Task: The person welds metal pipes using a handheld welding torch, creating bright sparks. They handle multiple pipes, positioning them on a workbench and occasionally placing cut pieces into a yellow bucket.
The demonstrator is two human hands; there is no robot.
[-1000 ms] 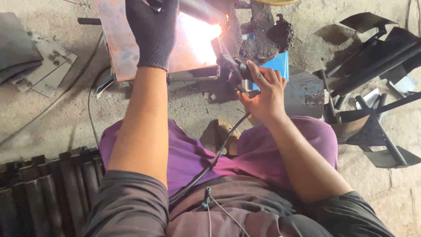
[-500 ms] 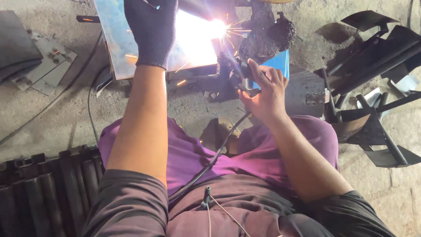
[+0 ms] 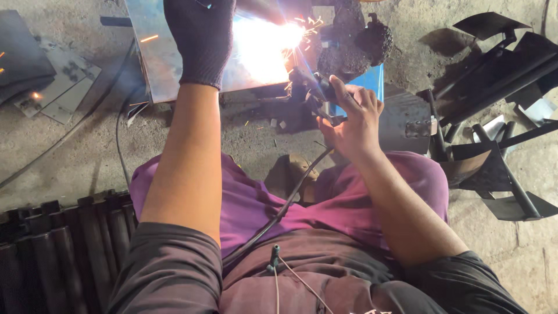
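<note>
On the concrete floor (image 3: 70, 157), the gloved left hand (image 3: 200, 40) pressed flat on the metal sheet (image 3: 157, 64); the right hand (image 3: 349, 119) gripped the welding torch (image 3: 317, 93), arc blazing, seam apparently unfinished.

A flat grey steel sheet (image 3: 168, 64) lies at the upper middle of the frame, slightly tilted, its right part washed out by a white welding glare with sparks flying. Just right of the glare, at centre, sits a dark welding electrode holder (image 3: 314, 96), its black cable (image 3: 279, 212) trailing down toward the lower middle.
</note>
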